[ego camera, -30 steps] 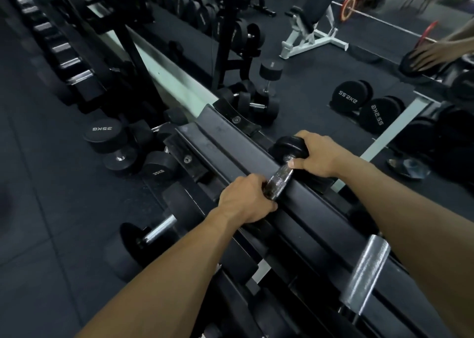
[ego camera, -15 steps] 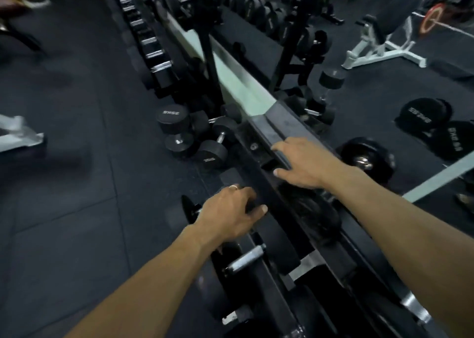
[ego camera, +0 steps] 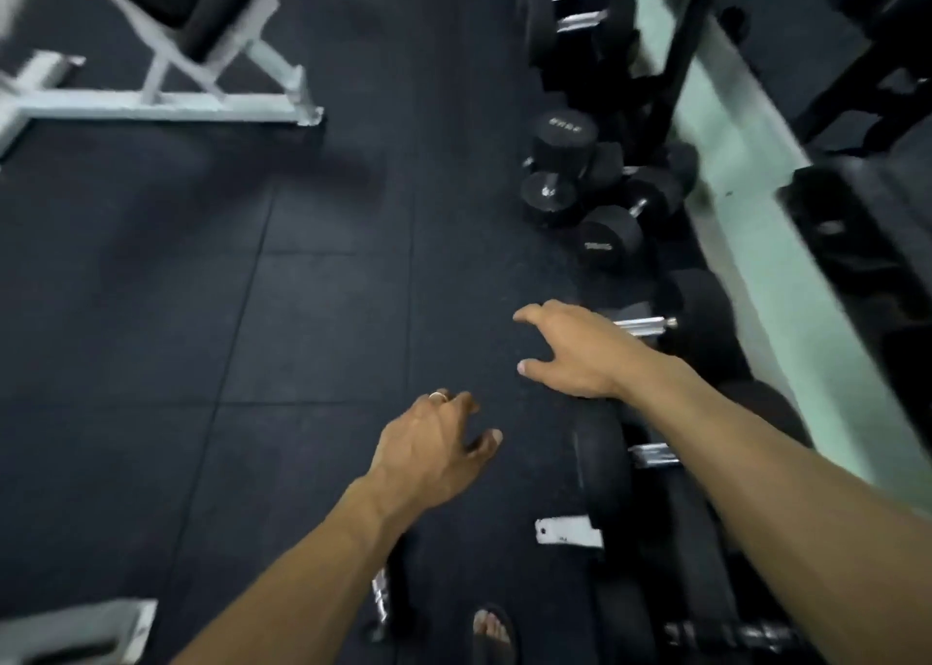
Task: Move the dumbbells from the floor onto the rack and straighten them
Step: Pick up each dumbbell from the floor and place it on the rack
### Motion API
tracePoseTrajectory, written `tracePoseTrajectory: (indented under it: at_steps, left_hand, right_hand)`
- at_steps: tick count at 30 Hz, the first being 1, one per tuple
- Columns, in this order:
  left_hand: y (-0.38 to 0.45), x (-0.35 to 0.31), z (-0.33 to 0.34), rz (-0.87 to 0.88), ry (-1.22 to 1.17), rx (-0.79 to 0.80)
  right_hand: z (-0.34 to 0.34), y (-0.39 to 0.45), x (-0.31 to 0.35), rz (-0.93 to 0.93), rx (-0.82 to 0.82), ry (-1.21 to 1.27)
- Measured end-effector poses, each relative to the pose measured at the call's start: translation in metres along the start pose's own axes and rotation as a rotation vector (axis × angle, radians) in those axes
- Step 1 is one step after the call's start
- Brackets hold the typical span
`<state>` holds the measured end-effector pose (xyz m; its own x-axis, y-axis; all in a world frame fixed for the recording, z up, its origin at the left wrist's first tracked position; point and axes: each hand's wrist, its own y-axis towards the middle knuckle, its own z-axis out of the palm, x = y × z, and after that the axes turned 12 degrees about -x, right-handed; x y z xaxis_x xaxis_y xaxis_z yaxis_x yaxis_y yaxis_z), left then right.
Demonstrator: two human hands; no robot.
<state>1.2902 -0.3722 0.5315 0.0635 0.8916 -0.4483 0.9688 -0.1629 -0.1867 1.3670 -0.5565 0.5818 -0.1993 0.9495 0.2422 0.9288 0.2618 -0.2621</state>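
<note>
Floor dumbbells (ego camera: 585, 195): clustered ahead of the hands, nearer the right hand (ego camera: 575, 349). Long axes mixed. Right hand and left hand (ego camera: 428, 450) both open, empty.

The whole view is smeared by motion, so the white lettering on the floor dumbbells (ego camera: 607, 241) cannot be read and the rack (ego camera: 857, 241) at the right is a dark blur running off the edge. The right forearm (ego camera: 756, 442) covers part of the dumbbell (ego camera: 600, 462) beneath it, hiding most of its handle. The white bench frame (ego camera: 151, 94) is cut off at the top and left edges, and a sandalled foot (ego camera: 491, 631) by the bottom
</note>
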Motion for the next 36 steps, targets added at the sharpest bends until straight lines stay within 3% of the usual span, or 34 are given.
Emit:
tracePoseTrajectory:
  at_steps: [9, 18, 22, 27, 36]
  left_hand:
    - [-0.089, 0.175, 0.081, -0.296, -0.041, 0.076]
    - [-0.156, 0.306, 0.252, -0.645, -0.160, 0.173]
    - [-0.161, 0.337, 0.332, -0.747, -0.257, 0.186]
    - [-0.142, 0.362, 0.415, -0.811, -0.423, 0.114]
    - [-0.126, 0.381, 0.507, -0.889, -0.685, 0.109]
  right_hand:
    - [0.184, 0.032, 0.115, -0.120, 0.233, -0.022]
    - [0.396, 0.048, 0.143, -0.147, 0.441, -0.028]
    - [0.480, 0.057, 0.136, -0.115, 0.498, -0.017]
    - [0.563, 0.077, 0.130, -0.092, 0.427, 0.031]
    - [0.653, 0.094, 0.107, -0.134, 0.364, 0.199]
